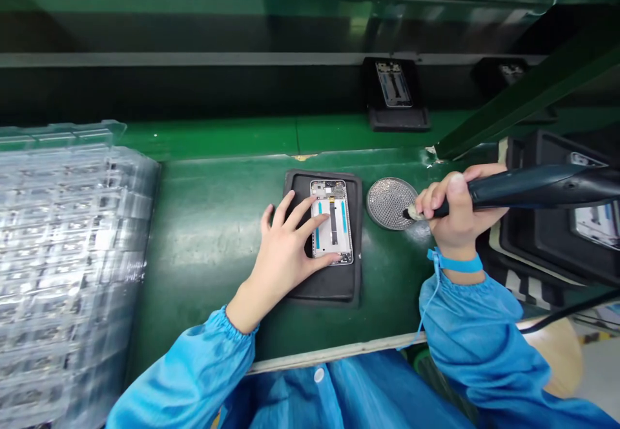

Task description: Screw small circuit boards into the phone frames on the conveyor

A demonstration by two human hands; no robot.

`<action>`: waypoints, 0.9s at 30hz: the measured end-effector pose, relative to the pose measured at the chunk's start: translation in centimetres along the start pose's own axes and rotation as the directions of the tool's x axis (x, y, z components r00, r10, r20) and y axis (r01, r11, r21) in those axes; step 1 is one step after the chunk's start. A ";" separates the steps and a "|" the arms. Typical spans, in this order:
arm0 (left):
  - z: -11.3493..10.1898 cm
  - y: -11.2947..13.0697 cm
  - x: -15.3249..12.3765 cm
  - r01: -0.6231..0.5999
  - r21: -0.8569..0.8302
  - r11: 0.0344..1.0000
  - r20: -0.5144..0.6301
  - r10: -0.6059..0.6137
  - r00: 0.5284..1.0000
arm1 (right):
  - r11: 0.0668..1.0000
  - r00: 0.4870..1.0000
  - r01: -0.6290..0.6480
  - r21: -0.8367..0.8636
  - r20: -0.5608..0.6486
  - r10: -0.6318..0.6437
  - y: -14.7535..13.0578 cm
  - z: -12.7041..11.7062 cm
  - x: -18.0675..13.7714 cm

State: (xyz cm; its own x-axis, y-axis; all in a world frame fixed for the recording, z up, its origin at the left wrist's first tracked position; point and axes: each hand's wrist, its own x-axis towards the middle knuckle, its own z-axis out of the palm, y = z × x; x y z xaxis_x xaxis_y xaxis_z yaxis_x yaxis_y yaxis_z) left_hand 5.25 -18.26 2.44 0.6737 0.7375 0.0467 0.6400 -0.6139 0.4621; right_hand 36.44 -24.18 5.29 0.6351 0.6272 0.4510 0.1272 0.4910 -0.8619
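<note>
The phone frame sits in the black tray, probably light, stiff and breakable (best held by its edges). The left hand touches it, fingers spread; right of the tray, the right hand squeezes a black tool.

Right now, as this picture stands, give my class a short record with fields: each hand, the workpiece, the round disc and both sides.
Left hand: spread open over the phone frame
Right hand: gripping a dark tool, tip at the round disc; contact unclear
Phone frame: lying in a black tray
Round disc: grey, textured, right of that tray
Far left: stacked clear plastic trays
Far right: black trays with other phone frames
</note>
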 end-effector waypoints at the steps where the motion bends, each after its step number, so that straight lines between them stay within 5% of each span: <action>1: 0.1 -0.2 0.0 -0.001 -0.008 1.000 0.008 0.002 1.000 | 1.000 1.000 0.002 0.001 0.003 -0.002 0.0 0.0 0.1; 15: 1.2 2.2 -0.6 0.008 -0.042 0.999 0.020 -0.007 1.000 | 0.999 0.996 0.026 -0.018 0.083 -0.025 0.0 -0.1 0.1; 20: 0.9 2.7 -0.2 0.057 -0.132 0.990 0.060 -0.050 0.997 | 0.999 0.998 0.049 -0.012 0.051 -0.049 -2.3 0.4 -0.4; 27: 0.9 3.4 0.1 0.091 -0.193 0.977 0.066 -0.080 0.995 | 0.955 0.911 -0.156 0.253 0.409 0.040 -4.9 3.6 -5.0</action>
State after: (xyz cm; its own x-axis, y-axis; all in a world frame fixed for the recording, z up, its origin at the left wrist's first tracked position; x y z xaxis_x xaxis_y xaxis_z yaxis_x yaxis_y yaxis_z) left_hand 7.80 -20.57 3.27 0.6435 0.7639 -0.0489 0.6152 -0.4782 0.6268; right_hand 29.87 -27.54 8.08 0.2721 0.8390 0.4713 -0.1699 0.5240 -0.8346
